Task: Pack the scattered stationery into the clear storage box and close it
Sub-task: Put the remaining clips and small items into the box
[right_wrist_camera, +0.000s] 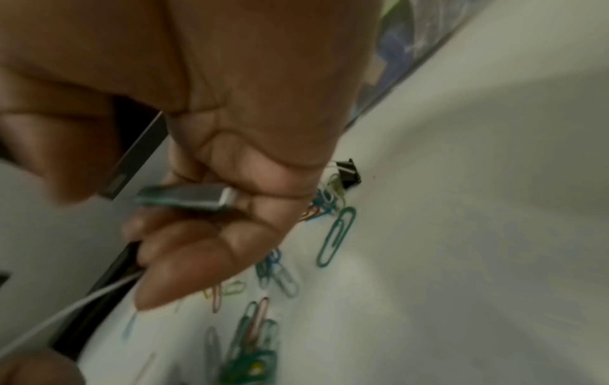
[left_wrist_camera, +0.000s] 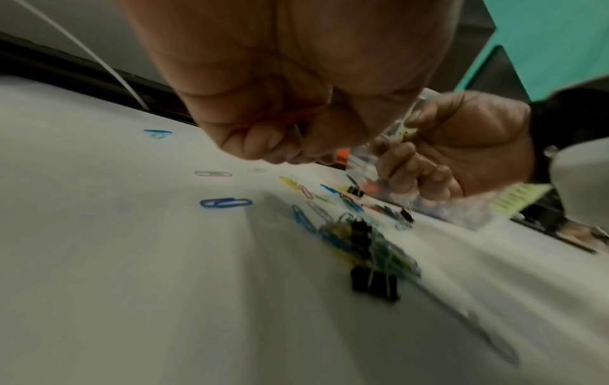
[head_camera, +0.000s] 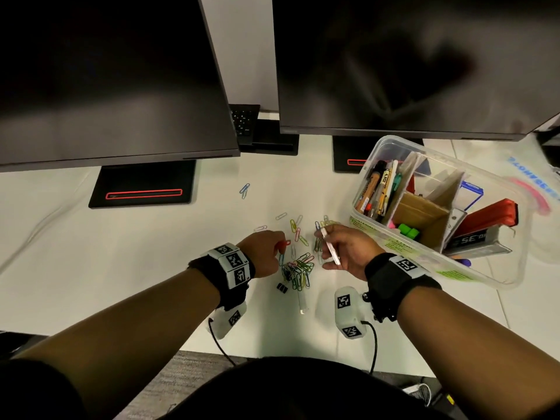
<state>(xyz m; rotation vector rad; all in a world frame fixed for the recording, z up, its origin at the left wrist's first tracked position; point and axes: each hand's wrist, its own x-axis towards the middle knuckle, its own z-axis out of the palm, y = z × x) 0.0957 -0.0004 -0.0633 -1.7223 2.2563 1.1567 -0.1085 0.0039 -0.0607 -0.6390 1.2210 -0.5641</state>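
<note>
Coloured paper clips [head_camera: 298, 268] lie heaped and scattered on the white desk [head_camera: 121, 268], with a black binder clip [head_camera: 282, 287] at the pile's near edge. My left hand [head_camera: 277, 248] hovers over the pile with curled fingers and pinches a small red clip [head_camera: 284, 244]. My right hand [head_camera: 325, 247] is just right of the pile and grips a small clear case [head_camera: 330, 248], seen as a flat bar [right_wrist_camera: 187, 198] in the right wrist view. The clear storage box [head_camera: 391, 144] stands open at the right, holding pens, cardboard dividers and a red stapler [head_camera: 491, 215].
Two dark monitors [head_camera: 106, 71] on black stands [head_camera: 142, 189] fill the back of the desk, a keyboard [head_camera: 244, 122] between them. A printed plastic bag [head_camera: 533, 189] lies right of the box. A lone blue clip [head_camera: 244, 189] sits further back. The desk's front edge runs below my wrists.
</note>
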